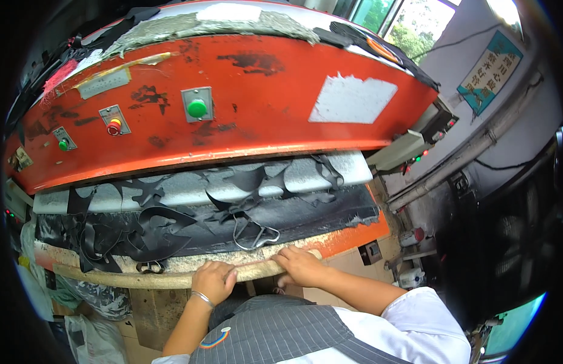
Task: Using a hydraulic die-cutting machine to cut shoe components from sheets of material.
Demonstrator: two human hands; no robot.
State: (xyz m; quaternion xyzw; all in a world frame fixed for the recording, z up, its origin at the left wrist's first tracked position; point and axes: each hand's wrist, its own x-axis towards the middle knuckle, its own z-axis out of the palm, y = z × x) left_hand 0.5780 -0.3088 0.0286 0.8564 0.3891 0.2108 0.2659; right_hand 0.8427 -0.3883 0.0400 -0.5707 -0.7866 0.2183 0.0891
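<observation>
My left hand (213, 280), with a bracelet at the wrist, is curled over a long pale beige bar (120, 278) along the machine's front edge. My right hand (298, 266) grips the same bar farther right, its fingers wrapped over the top. Just beyond my hands, a metal cutting die (237, 233), a thin bent outline, lies on a black sheet (299, 223). A smaller metal die (150, 267) sits by the bar, left of my left hand. Black offcuts (163, 225) with curved cutouts are heaped over the sheet's left part.
A large red press beam (257, 109) spans above the work surface, with a green button (197, 108) and a red knob (114, 126). Behind the sheet lies a white pad (348, 168) strewn with scraps. Filled plastic bags (99, 340) stand at the lower left.
</observation>
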